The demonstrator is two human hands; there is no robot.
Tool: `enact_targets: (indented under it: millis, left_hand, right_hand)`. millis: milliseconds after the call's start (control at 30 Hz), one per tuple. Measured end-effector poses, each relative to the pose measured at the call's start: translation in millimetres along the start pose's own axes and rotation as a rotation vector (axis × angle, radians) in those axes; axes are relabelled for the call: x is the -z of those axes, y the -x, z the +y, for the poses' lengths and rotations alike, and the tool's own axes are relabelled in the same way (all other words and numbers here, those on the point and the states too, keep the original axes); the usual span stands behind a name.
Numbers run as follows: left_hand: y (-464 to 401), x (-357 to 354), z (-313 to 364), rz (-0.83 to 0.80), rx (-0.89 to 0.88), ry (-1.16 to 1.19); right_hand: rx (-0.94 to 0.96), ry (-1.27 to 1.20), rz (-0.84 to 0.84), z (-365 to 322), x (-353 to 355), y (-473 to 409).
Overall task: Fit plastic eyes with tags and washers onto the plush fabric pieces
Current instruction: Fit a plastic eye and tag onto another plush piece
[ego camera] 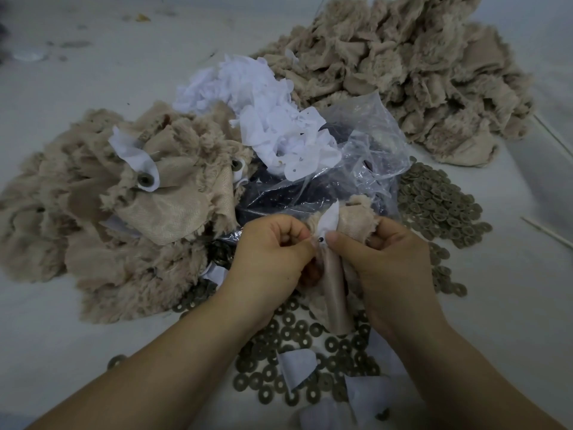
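While both my left hand (273, 243) and right hand (384, 252) pinch the plush piece (336, 293), I should keep the white tag (329, 219) flat around the eye post (321, 240)

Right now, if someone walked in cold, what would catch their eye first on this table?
Probably the two hands at centre: the left hand and right hand pinch a plush fabric piece with a white tag and a small black eye post between them. Next, the heap of white tags behind the clear plastic bag, then the olive washers spread at right and below the hands.
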State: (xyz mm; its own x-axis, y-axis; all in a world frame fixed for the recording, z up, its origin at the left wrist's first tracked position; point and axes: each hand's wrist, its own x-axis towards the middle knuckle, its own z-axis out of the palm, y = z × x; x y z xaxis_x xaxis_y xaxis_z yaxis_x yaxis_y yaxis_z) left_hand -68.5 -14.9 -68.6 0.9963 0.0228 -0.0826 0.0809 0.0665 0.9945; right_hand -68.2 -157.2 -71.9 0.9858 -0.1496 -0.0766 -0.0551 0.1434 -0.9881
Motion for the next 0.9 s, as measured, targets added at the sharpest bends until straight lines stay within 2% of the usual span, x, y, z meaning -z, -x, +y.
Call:
enact_targets:
  millis: [133, 233, 333, 400, 500, 667, 767, 900]
  left_hand:
    - [-5.3, 1.0, -1.6, 0.049, -0.076, -0.130]
    - [-8.1, 2.8, -0.5, 0.090, -0.139, -0.197]
    - [-10.4, 5.1, -1.3, 0.144, -0.258, -0.289]
    - [-12.6, 8.1, -1.8, 0.181, -0.389, -0.337]
    - [-15.4, 13.6, -2.3, 0.205, -0.692, -0.536]
    - [-15.3, 18.1, -12.6, 0.152, -1.027, -0.756]
    - [-13.8, 20.6, -18.1, 0.042, -1.054, -0.816]
    - [-14.4, 25.7, -18.0, -0.043, -1.034, -0.816]
  right_hand:
    - [0.021, 0.077, -0.012, -4.6, -4.4, -5.1]
    - [0.108, 0.192, -0.028, -8.5, -9.6, -13.9]
    - [0.131, 0.244, -0.078, -7.9, -15.8, -20.8]
    - [0.066, 0.172, -0.095, -7.9, -17.6, -24.7]
    - [-0.004, 0.085, -0.113, -9.0, -13.8, -29.4]
    - [-0.089, -0.039, -0.146, -7.7, -8.4, -27.4]
    - [-0.106, -0.059, -0.158, -8.4, -6.6, -25.5]
    - [-0.236, -0.206, -0.254, -16.2, -3.5, -23.7]
